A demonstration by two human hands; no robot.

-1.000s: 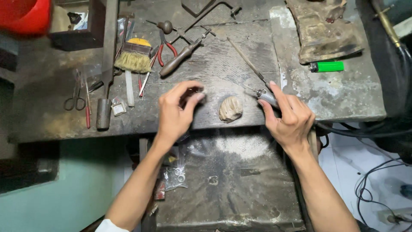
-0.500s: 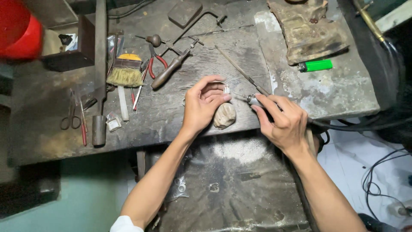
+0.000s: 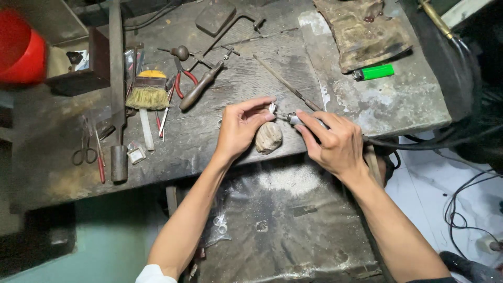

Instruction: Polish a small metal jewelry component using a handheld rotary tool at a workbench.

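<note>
My left hand (image 3: 242, 126) pinches a small silvery piece (image 3: 272, 108) between thumb and fingertips, just above a rounded wooden bench peg (image 3: 268, 137) at the front edge of the dark workbench (image 3: 220, 94). My right hand (image 3: 332, 141) grips a slim rotary handpiece (image 3: 292, 119), its tip pointing left and touching the small piece. A black cable runs off to the right from behind that hand.
On the bench lie a brush (image 3: 149, 94), red-handled pliers (image 3: 183, 78), scissors (image 3: 84, 152), a wooden-handled tool (image 3: 199, 89), a thin rod (image 3: 283, 81), a green lighter (image 3: 374, 72) and a dirty cloth (image 3: 361, 29). A red container (image 3: 21, 52) stands at the left. A dusty tray (image 3: 283, 225) hangs below.
My left hand moved right and rose over the peg, pinching the small piece. My right hand brought the handpiece tip against it. The camera view shifted closer.
</note>
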